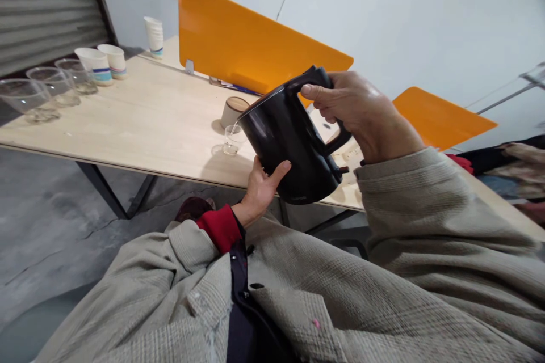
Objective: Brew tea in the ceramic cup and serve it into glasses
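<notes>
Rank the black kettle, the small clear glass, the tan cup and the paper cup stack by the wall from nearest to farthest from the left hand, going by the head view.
From the left hand:
1. black kettle: touching, held in the hand.
2. small clear glass: on the table, left of the kettle.
3. tan cup: just behind the glass.
4. paper cup stack: far table end, by the wall.

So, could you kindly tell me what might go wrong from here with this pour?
The small clear cup looks tiny beneath the wide black kettle, so it could overflow quickly onto the pale wooden table. The tan cylindrical cup stands close by and might get knocked. The bare left hand rests against the kettle's body, which could burn if the water is hot.
</notes>
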Tool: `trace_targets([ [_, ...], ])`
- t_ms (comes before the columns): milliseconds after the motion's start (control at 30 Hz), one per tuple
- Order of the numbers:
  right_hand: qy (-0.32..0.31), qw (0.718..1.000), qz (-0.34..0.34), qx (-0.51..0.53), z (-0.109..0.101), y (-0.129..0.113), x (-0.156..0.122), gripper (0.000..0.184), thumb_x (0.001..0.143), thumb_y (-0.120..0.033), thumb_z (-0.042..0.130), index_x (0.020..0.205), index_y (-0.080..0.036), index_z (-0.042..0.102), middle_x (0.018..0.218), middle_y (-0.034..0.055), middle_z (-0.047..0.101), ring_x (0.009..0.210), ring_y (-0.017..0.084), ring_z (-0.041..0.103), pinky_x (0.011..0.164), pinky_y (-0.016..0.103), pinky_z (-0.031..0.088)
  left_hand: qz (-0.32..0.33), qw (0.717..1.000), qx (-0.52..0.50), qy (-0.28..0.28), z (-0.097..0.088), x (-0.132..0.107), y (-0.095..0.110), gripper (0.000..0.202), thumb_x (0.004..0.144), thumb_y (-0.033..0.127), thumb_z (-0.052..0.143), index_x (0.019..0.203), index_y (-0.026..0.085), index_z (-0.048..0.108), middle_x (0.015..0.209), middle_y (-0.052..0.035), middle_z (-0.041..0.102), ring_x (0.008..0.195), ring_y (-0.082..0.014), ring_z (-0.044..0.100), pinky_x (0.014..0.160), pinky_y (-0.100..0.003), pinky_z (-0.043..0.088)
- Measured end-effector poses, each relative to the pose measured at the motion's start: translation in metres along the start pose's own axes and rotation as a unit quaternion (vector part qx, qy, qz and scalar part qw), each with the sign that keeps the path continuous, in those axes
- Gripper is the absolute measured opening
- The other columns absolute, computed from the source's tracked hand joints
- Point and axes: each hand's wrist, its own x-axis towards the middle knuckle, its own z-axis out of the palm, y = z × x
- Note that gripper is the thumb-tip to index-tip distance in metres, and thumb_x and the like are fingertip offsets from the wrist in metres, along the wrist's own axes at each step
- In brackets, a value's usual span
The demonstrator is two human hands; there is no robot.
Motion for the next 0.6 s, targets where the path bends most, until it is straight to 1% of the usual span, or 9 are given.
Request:
trace_targets([
  [100, 0.018, 1.000, 0.010, -0.009, 0.001, -0.007, -0.010, 0.043, 0.094, -0.033, 0.089, 0.071, -0.023, 0.054, 0.060, -0.0052, 0.042, 0.052, 0.008, 0.034, 0.048, 0.028, 0.025, -0.002, 1.000, 0.008, -0.002, 0.000, 0.000, -0.001, 0.081, 0.078, 0.069, 0.094, 0.135, 0.020, 0.062, 0.146, -0.0157, 0.076, 0.136, -0.0325, 0.071, 0.124, -0.050, 0.052],
  [167, 0.037, 0.999, 0.014, -0.002, 0.000, -0.011, -0.021, 0.039, 0.098, -0.025, 0.083, 0.071, -0.022, 0.055, 0.060, -0.0059, 0.041, 0.052, 0.007, 0.033, 0.050, 0.029, 0.024, 0.001, 1.000, 0.024, -0.003, -0.002, 0.002, -0.001, 0.082, 0.078, 0.069, 0.093, 0.134, 0.020, 0.061, 0.144, -0.0159, 0.077, 0.133, -0.0325, 0.072, 0.120, -0.048, 0.055],
  [233, 0.068, 0.997, 0.011, 0.023, -0.001, -0.010, -0.031, 0.033, 0.100, -0.016, 0.075, 0.073, -0.022, 0.058, 0.059, -0.0061, 0.041, 0.052, 0.007, 0.033, 0.051, 0.030, 0.023, 0.011, 0.998, 0.057, -0.004, -0.003, 0.006, 0.000, 0.082, 0.078, 0.068, 0.094, 0.135, 0.020, 0.061, 0.141, -0.0160, 0.077, 0.130, -0.0330, 0.073, 0.117, -0.048, 0.056],
  [300, 0.110, 0.992, 0.004, 0.056, -0.003, -0.003, -0.039, 0.030, 0.099, -0.013, 0.073, 0.075, -0.023, 0.058, 0.058, -0.0062, 0.040, 0.050, 0.008, 0.033, 0.051, 0.032, 0.023, 0.027, 0.996, 0.087, -0.005, -0.005, 0.012, 0.001, 0.082, 0.077, 0.065, 0.095, 0.137, 0.020, 0.062, 0.141, -0.0156, 0.077, 0.132, -0.0342, 0.072, 0.119, -0.048, 0.055],
  [367, 0.148, 0.986, -0.001, 0.084, -0.006, 0.007, -0.046, 0.031, 0.096, -0.022, 0.078, 0.075, -0.025, 0.055, 0.058, -0.0063, 0.040, 0.050, 0.009, 0.033, 0.051, 0.033, 0.023, 0.041, 0.994, 0.105, -0.004, -0.006, 0.018, 0.001, 0.084, 0.077, 0.063, 0.096, 0.142, 0.021, 0.063, 0.143, -0.0145, 0.076, 0.140, -0.0359, 0.067, 0.125, -0.050, 0.051],
  [467, 0.190, 0.976, -0.001, 0.102, -0.007, 0.026, -0.052, 0.039, 0.089, -0.042, 0.087, 0.076, -0.028, 0.052, 0.059, -0.0067, 0.040, 0.050, 0.011, 0.034, 0.051, 0.035, 0.026, 0.061, 0.990, 0.125, 0.006, -0.008, 0.022, 0.000, 0.092, 0.078, 0.061, 0.096, 0.153, 0.022, 0.060, 0.155, -0.0143, 0.070, 0.159, -0.0371, 0.053, 0.135, -0.053, 0.040],
  [533, 0.214, 0.971, 0.000, 0.110, -0.007, 0.039, -0.053, 0.043, 0.085, -0.051, 0.089, 0.077, -0.030, 0.052, 0.059, -0.0072, 0.040, 0.051, 0.012, 0.035, 0.052, 0.036, 0.028, 0.086, 0.985, 0.148, 0.012, -0.012, 0.018, -0.003, 0.097, 0.080, 0.061, 0.095, 0.159, 0.020, 0.057, 0.166, -0.0171, 0.061, 0.167, -0.0369, 0.044, 0.141, -0.052, 0.032],
  [600, 0.231, 0.965, 0.001, 0.126, -0.004, 0.054, -0.050, 0.047, 0.083, -0.056, 0.090, 0.078, -0.031, 0.051, 0.058, -0.0081, 0.039, 0.051, 0.012, 0.035, 0.051, 0.035, 0.030, 0.121, 0.976, 0.183, 0.005, -0.020, 0.011, -0.005, 0.097, 0.084, 0.060, 0.091, 0.163, 0.017, 0.054, 0.175, -0.0206, 0.051, 0.170, -0.0367, 0.039, 0.143, -0.050, 0.025],
])
